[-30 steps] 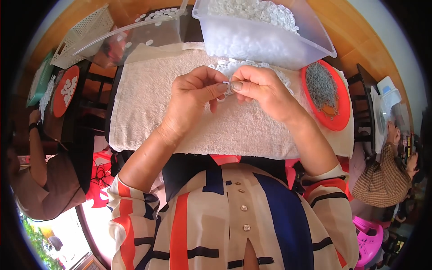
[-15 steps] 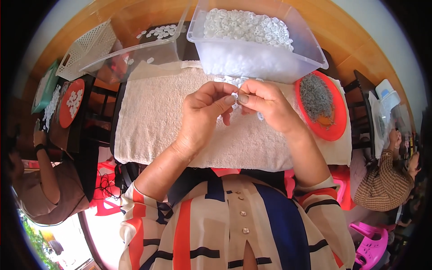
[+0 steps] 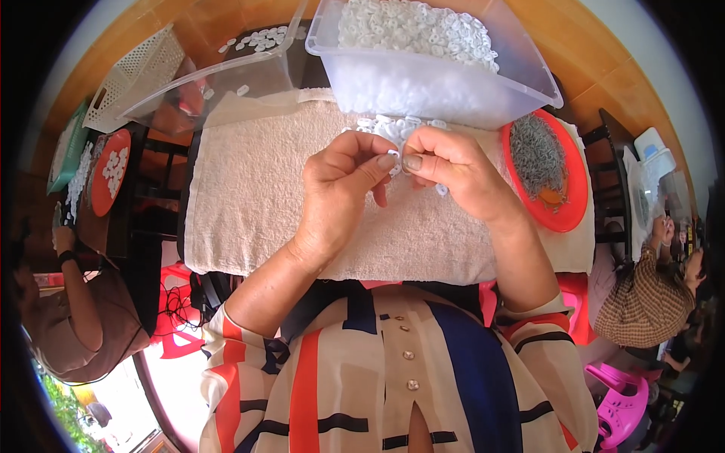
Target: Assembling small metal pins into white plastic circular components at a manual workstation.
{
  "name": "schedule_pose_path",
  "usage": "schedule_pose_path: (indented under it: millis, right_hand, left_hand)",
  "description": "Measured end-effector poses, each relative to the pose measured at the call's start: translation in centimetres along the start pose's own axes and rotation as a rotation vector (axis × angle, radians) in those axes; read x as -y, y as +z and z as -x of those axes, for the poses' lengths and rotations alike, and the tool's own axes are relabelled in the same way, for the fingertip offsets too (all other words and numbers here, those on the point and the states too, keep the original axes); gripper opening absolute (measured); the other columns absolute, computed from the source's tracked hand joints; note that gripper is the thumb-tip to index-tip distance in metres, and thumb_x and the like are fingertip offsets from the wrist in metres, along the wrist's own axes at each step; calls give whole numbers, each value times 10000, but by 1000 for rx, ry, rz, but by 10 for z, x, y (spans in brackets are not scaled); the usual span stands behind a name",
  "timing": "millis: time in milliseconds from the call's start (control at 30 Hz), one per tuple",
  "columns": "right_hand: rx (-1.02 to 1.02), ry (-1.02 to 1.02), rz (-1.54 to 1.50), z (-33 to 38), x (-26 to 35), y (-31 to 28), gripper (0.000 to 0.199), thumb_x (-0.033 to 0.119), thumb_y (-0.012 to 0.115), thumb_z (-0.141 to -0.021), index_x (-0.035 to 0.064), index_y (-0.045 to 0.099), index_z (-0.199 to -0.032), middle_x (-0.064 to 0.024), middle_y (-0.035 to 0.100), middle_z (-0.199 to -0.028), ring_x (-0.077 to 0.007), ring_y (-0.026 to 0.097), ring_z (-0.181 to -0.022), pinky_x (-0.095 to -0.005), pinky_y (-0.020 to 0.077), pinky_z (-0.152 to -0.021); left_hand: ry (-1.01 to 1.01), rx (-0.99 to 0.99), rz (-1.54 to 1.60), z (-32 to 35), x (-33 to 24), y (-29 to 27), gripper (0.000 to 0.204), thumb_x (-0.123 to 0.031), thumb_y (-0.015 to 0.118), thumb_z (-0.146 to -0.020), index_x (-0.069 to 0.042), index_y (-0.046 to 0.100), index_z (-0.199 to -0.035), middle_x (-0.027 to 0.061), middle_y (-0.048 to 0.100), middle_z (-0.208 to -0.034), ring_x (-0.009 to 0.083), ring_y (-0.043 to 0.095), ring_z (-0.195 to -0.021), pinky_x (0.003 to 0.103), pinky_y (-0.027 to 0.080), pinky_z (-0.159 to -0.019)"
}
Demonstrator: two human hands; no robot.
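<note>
Over the middle of the towel [image 3: 260, 174], we see the left grip [image 3: 334, 185] pinched narrow, holding a small white piece [image 3: 393, 154] between thumb and forefinger. Just to its right, the right grip [image 3: 459, 172] is pinched narrow too, its thumb tip close beside that piece; whether it holds anything, we cannot tell, since the fingers cover the spot. Beyond both grips we find a loose heap [image 3: 393, 127] of similar pieces on the towel, and a stray one [image 3: 442, 189] shows just below the right grip. Farther beyond stands a clear tub [image 3: 423, 90] heaped with more. To the right of the right grip, we see a red plate [image 3: 572, 215] bearing thin grey pins [image 3: 536, 155]. Ahead and to the left of the left grip, a clear bin [image 3: 226, 66] stands on the dark desk [image 3: 314, 74], with some white pieces [image 3: 263, 39] visible inside.
</note>
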State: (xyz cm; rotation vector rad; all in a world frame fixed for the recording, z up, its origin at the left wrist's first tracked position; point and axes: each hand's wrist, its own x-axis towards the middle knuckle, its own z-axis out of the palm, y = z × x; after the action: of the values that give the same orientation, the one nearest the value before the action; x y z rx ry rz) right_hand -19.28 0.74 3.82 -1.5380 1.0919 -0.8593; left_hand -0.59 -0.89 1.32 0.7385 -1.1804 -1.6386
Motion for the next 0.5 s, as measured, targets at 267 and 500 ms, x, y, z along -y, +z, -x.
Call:
schedule_pose_path:
  millis: [267, 500]
  right_hand:
    - [-6, 4, 28, 1, 1, 4, 158, 164, 550, -944, 25, 556, -869, 16, 508, -760, -73, 471, -719, -230, 388, -644]
    - [-67, -49, 172, 1, -1, 6, 141, 129, 551, -930, 12, 540, -852, 6, 517, -749, -81, 464, -687, -238, 385, -622]
  left_hand:
    - [34, 14, -61, 1, 1, -2, 37, 16, 605, -903, 19, 603, -939, 39, 614, -801, 72, 537, -645, 211, 457, -520]
    - [39, 0, -145, 2, 1, -3, 50, 8, 616, -895, 20, 600, -941, 33, 599, -766, 70, 532, -619, 204, 449, -505]
